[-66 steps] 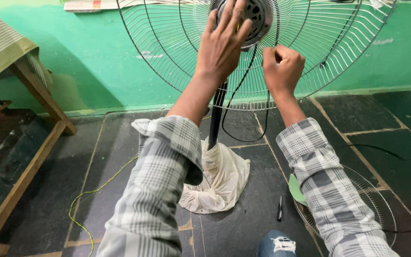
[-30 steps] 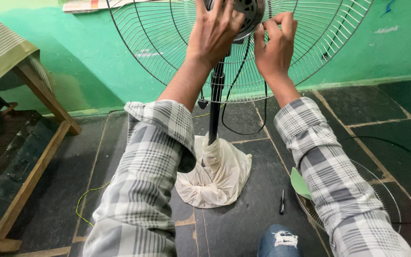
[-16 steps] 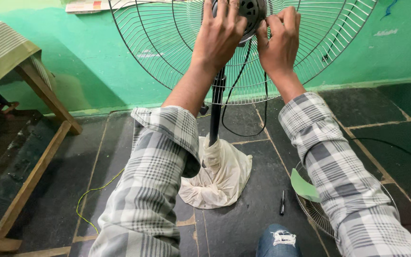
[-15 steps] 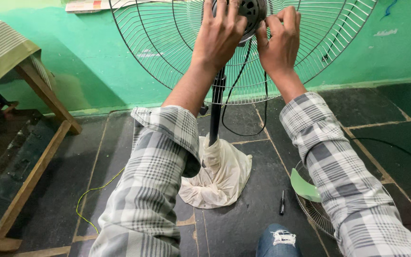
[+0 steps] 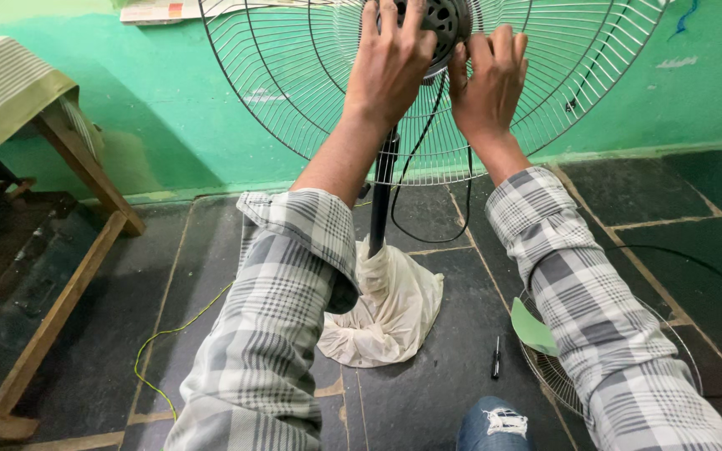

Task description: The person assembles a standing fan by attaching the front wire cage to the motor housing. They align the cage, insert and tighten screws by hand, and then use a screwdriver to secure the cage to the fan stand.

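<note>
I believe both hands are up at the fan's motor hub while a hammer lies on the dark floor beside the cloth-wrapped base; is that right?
Not quite: the head view shows a small screwdriver, not a hammer, on the floor. Otherwise yes: the left hand and right hand are at the motor hub, above the cloth-wrapped base.

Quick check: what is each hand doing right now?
Left hand: open, fingers spread, resting on the fan motor.
Right hand: open, fingers on the wire guard beside the motor; whether it holds anything cannot be told.
</note>
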